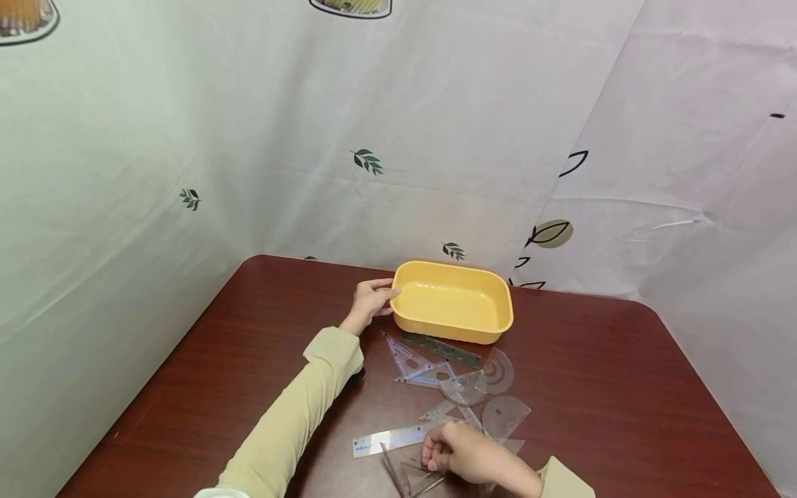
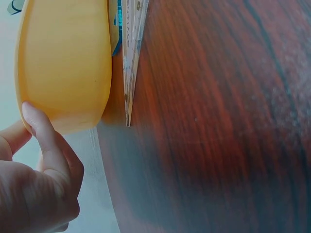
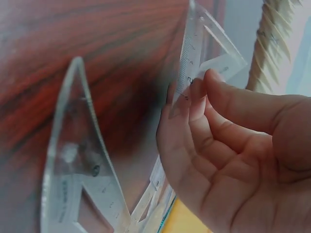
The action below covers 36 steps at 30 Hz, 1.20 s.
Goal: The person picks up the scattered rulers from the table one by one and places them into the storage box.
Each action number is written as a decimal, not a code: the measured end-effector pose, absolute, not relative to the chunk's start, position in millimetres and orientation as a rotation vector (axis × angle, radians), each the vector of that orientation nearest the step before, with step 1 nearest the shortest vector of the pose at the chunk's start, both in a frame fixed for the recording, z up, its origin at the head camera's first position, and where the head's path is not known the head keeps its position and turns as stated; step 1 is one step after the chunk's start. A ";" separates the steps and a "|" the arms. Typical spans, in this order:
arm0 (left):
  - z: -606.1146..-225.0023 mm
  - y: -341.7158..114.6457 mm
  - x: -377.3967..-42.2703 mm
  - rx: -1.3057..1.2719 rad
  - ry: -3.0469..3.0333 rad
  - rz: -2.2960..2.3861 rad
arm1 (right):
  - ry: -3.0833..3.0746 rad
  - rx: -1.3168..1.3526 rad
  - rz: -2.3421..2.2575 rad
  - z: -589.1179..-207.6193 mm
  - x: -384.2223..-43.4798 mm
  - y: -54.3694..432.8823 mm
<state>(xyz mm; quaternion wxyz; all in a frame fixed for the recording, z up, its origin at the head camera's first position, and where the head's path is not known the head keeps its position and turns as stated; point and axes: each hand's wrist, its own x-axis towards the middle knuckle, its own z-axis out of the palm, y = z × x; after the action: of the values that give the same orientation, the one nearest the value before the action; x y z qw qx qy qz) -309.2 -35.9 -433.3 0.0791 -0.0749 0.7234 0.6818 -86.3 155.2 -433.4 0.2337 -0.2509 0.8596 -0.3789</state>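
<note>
At the back of the table, my left hand (image 1: 370, 303) holds the left end of a yellow plastic basin (image 1: 442, 330). The left wrist view shows the fingers (image 2: 46, 131) at its rim. Near the front, my right hand (image 1: 463, 453) pinches a clear set square (image 3: 187, 58) by one part between thumb and fingers, above the table. Just behind that hand lies a clear ruler (image 1: 373, 444), partly covered by it. Another clear set square (image 3: 68, 155) lies close by in the right wrist view.
Between basin and right hand lie a dark grey ruler (image 1: 442, 349), purple-marked set squares (image 1: 429, 377), another clear set square (image 1: 451, 413) and clear protractors (image 1: 498, 371), some overlapping. Patterned white cloth (image 1: 436, 138) hangs behind the brown table (image 1: 598, 373).
</note>
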 end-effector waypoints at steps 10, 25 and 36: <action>-433.8 -36.6 -309.1 -0.220 2.163 2.041 | 2.240 -0.598 -1.217 -427.1 -103.5 161.5; -434.3 -35.8 -308.5 -0.213 2.175 2.043 | 2.279 -0.597 -1.300 -411.4 -130.9 178.2; -432.5 -35.3 -307.2 -0.234 2.162 2.051 | 2.334 -0.538 -1.312 -404.0 -148.8 186.2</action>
<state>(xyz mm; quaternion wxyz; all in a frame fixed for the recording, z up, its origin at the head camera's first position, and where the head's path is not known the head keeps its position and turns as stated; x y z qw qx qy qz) -307.2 -35.3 -432.5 0.0759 -0.0782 0.7211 0.6842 -148.8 186.2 -404.0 0.2037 -0.1930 0.8367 -0.4703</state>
